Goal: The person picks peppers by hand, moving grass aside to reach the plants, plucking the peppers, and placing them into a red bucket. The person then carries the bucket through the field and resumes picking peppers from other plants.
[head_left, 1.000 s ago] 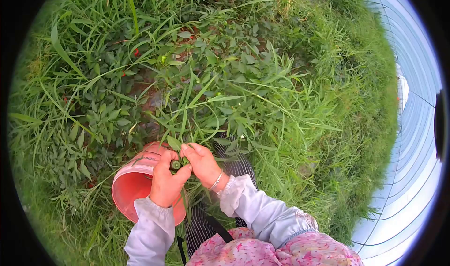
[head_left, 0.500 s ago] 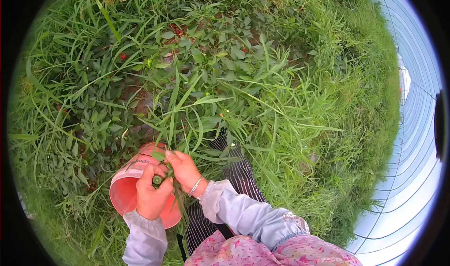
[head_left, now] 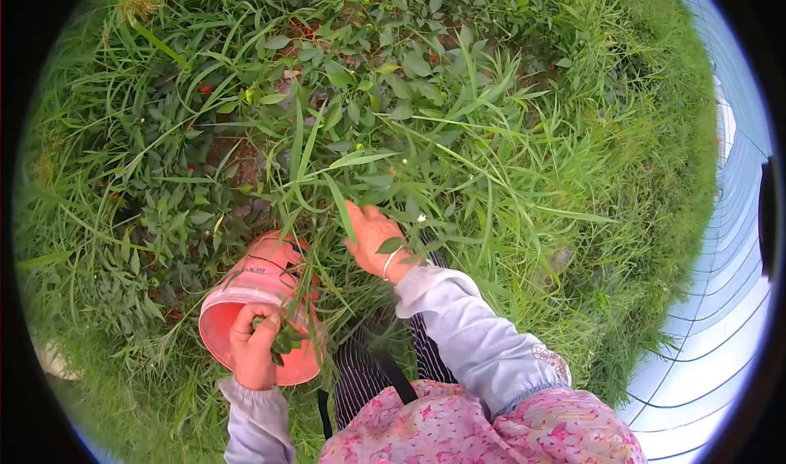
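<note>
My left hand point(head_left: 254, 345) is closed on a bunch of dark green leaves point(head_left: 286, 339), held at the mouth of a pink bucket point(head_left: 246, 281). Whether peppers are among the leaves I cannot make out. The bucket lies tilted in the grass, its opening towards me. To the right of it, my right hand point(head_left: 375, 239) is among the plants, its fingers stretched forward and apart from the left hand. Grass blades and a leaf point(head_left: 390, 245) cover part of it, and the fingertips are partly hidden. A bracelet circles that wrist.
Pepper plants point(head_left: 401, 87) with several red fruits point(head_left: 205, 88) grow among tall grass point(head_left: 524, 177). My striped trouser legs point(head_left: 360, 370) are just behind the hands. A pale curved greenhouse cover point(head_left: 712, 325) runs along the right side.
My hands were together above the bucket's rim and have separated. The right moved forward and right into the plants; the left lowered slightly at the bucket's mouth, keeping the green bunch.
</note>
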The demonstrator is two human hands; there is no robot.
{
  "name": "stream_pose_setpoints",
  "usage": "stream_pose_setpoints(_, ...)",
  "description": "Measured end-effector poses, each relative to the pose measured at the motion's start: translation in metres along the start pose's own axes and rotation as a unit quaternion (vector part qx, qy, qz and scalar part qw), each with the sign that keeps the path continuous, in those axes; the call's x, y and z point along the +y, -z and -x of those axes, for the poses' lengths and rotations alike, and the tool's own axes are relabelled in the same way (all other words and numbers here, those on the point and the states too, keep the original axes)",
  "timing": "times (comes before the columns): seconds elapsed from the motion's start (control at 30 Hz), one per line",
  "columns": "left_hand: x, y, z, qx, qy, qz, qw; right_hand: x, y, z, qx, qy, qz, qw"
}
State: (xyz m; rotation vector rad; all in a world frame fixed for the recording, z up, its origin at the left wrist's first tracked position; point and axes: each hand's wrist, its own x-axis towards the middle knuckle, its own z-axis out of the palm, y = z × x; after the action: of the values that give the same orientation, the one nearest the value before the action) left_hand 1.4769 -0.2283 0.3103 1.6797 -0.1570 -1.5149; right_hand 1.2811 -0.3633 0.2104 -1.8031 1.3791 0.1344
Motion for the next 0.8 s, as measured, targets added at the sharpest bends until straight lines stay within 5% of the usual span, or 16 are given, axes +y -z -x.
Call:
stream_pose_setpoints(0.03, 0.005, -0.011, -0.007, -0.015, 0.018, 0.024, 0.999, -0.001, 0.005, 0.006, -0.005, 0.012, 0.057, 0.998)
stream_pose_setpoints(0.13, 0.012, -0.038, -0.023, -0.040, 0.046, 0.113, 0.992, 0.000, 0.006, 0.012, 0.052, 0.143, -0.115, 0.982)
stream_pose_setpoints(0.27, 0.004, -0.046, -0.039, -0.079, 0.065, 0.158, 0.982, -0.039, 0.036, 0.021, -0.201, 0.113, -0.317, 0.920)
stream_pose_setpoints(0.37, -0.005, -0.041, -0.045, -0.051, 0.016, 0.103, 0.993, -0.044, 0.021, 0.020, -0.184, 0.212, -0.203, 0.938)
stream_pose_setpoints(0.47, 0.010, -0.038, -0.036, -0.096, 0.081, 0.089, 0.988, -0.051, 0.028, 0.021, -0.246, 0.138, -0.173, 0.944)
stream_pose_setpoints(0.63, -0.001, -0.019, -0.038, -0.130, -0.013, -0.074, 0.989, -0.057, 0.017, 0.033, -0.211, 0.198, -0.024, 0.957)
stream_pose_setpoints(0.7, 0.000, -0.014, -0.034, -0.163, -0.025, -0.099, 0.981, -0.053, 0.023, 0.034, -0.316, 0.182, -0.245, 0.899)
stream_pose_setpoints(0.77, 0.016, -0.010, -0.020, -0.214, 0.002, -0.066, 0.975, -0.049, 0.014, 0.045, -0.370, 0.164, -0.472, 0.783)
stream_pose_setpoints(0.8, 0.024, -0.010, -0.013, -0.238, -0.006, -0.061, 0.969, -0.051, 0.019, 0.046, -0.426, 0.128, -0.495, 0.747)
